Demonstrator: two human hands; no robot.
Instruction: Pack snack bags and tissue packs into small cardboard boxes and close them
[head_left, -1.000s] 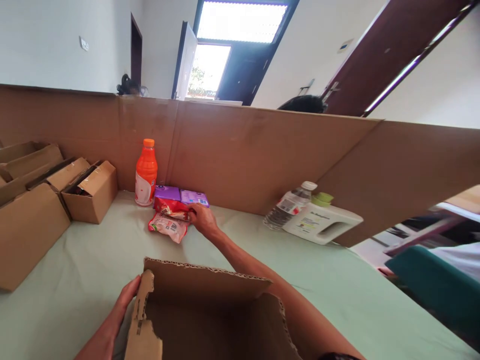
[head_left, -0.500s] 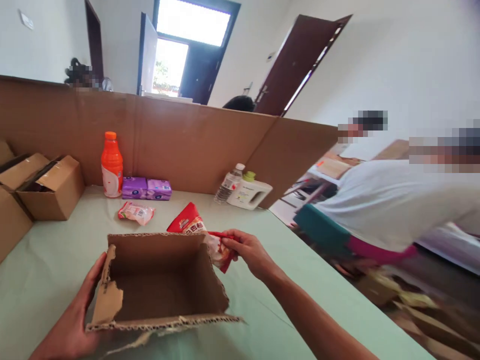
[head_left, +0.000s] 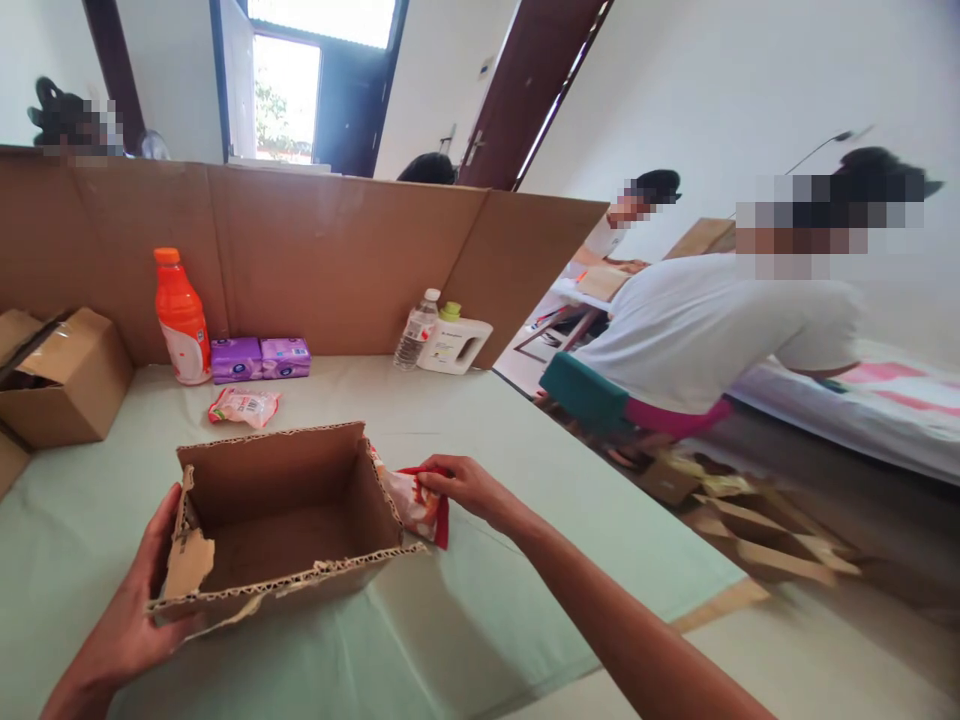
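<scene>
My left hand (head_left: 142, 600) grips the torn left wall of an open cardboard box (head_left: 277, 520) that stands on the pale green table (head_left: 465, 600). My right hand (head_left: 461, 487) pinches a red snack packet (head_left: 416, 503) right beside the box's right wall, low over the table. The box looks empty inside. A second snack packet (head_left: 244, 405) lies on the table beyond the box.
Along the cardboard partition (head_left: 330, 260) stand an orange drink bottle (head_left: 181, 318), two purple packs (head_left: 259, 358), a clear water bottle (head_left: 415, 331) and a white detergent jug (head_left: 454, 345). Closed cartons (head_left: 64, 375) sit at left. A person in white (head_left: 705, 330) bends over at right.
My right hand has carried the red packet from the purple packs down to the box's right side. The view has swung right, and people at right came into sight.
</scene>
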